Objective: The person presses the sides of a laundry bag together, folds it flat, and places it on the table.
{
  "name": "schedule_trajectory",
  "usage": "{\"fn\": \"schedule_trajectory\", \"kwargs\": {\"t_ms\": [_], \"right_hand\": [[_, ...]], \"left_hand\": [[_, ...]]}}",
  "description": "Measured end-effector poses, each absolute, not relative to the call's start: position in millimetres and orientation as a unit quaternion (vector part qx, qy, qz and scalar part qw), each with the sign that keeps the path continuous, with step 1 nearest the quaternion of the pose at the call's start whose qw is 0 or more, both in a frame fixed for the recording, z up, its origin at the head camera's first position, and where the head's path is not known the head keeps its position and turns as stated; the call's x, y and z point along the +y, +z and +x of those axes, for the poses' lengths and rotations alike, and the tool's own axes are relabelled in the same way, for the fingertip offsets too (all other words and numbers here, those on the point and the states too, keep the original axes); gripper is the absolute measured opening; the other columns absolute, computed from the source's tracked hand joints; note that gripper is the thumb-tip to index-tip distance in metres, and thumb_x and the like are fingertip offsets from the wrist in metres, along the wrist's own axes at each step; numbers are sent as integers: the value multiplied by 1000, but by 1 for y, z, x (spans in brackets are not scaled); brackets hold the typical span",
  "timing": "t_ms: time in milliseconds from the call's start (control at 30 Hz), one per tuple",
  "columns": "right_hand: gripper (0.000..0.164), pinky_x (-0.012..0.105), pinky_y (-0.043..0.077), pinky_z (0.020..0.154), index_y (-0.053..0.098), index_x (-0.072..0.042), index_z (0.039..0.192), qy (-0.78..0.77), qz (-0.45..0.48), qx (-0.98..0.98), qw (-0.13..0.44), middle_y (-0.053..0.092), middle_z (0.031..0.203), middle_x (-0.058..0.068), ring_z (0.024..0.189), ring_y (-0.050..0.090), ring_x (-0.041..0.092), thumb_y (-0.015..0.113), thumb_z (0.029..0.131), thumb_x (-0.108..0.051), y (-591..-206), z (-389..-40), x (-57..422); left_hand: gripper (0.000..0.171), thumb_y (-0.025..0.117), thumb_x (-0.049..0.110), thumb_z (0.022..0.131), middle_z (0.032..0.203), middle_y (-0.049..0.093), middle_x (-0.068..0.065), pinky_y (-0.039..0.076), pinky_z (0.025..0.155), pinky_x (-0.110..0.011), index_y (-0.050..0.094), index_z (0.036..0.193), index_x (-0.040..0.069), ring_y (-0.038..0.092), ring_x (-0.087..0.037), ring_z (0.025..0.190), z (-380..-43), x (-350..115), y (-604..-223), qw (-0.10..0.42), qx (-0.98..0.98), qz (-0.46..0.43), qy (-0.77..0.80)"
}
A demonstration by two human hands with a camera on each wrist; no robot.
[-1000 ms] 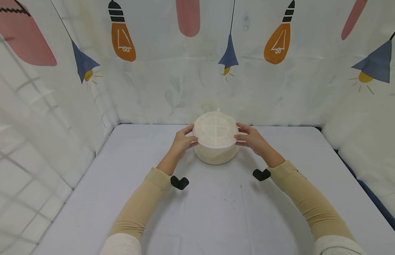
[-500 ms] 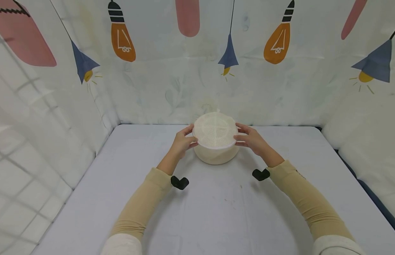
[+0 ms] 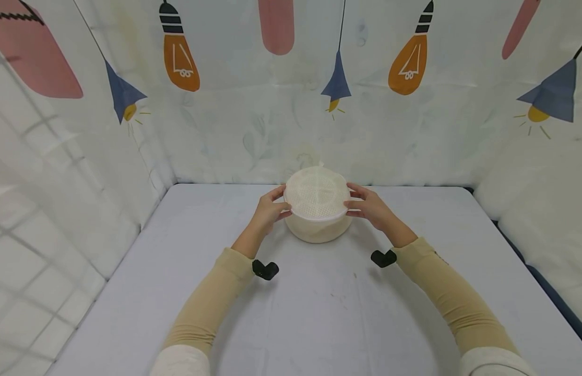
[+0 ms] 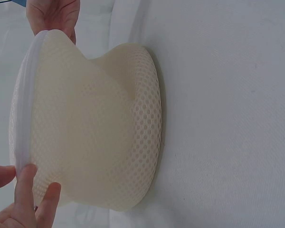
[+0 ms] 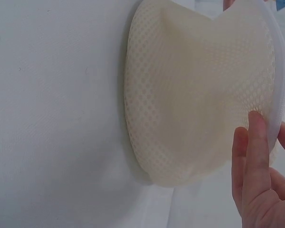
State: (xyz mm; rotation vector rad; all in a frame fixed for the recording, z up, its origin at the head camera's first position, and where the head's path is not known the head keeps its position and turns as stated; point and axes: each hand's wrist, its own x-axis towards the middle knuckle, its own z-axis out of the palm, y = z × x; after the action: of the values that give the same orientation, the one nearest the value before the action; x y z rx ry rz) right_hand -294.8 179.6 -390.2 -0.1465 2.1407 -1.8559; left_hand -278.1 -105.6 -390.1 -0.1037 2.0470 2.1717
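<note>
A round cream mesh laundry bag (image 3: pixel 317 194) stands on the table near its far edge, with a white zipper band (image 4: pixel 26 104) round its upper rim. Its soft side wall (image 5: pixel 194 95) sags and creases between the top and the base. My left hand (image 3: pixel 271 206) pinches the rim at the left, thumb on the top edge and fingers on the side below. At the opposite side my right hand (image 3: pixel 368 206) pinches the rim in the same way, as the right wrist view shows with its fingers (image 5: pixel 257 142) against the mesh.
The table (image 3: pixel 309 313) has a white cloth over it, with a few small specks near the middle. A white fabric wall (image 3: pixel 215 141) with printed lamps and bulbs rises right behind the bag. Black wrist mounts (image 3: pixel 265 270) stick out below both wrists.
The bag's top has sunk very slightly between the two hands. Both hands keep their hold on the rim and have hardly moved.
</note>
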Motion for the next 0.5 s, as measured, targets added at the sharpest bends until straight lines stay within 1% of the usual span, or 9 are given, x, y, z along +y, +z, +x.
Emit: {"fn": "schedule_trajectory", "kwargs": {"t_ms": [100,333,500], "right_hand": [[74,30,57,91,22,-8,164,-645,-51,747,153,28,161,23,106,60,18,60,102,0,-392,-295,180],[74,29,56,92,21,-9,164,-634,-45,757,155,28,161,22,109,59,22,60,102,-1,-393,-296,180],[75,29,56,93,19,-8,165,-631,-52,758,156,26,162,24,107,61,19,60,102,-1,-395,-297,180]], "left_hand": [[70,59,-12,93,159,38,-12,58,87,-28,41,157,7,61,-23,106,-278,-105,-391,78,685,-34,723],[71,59,-13,92,159,38,-13,58,88,-29,40,158,7,61,-22,101,-279,-104,-392,77,685,-36,724],[71,59,-13,92,159,38,-12,58,87,-27,40,158,7,61,-22,104,-280,-104,-394,77,685,-40,723]]}}
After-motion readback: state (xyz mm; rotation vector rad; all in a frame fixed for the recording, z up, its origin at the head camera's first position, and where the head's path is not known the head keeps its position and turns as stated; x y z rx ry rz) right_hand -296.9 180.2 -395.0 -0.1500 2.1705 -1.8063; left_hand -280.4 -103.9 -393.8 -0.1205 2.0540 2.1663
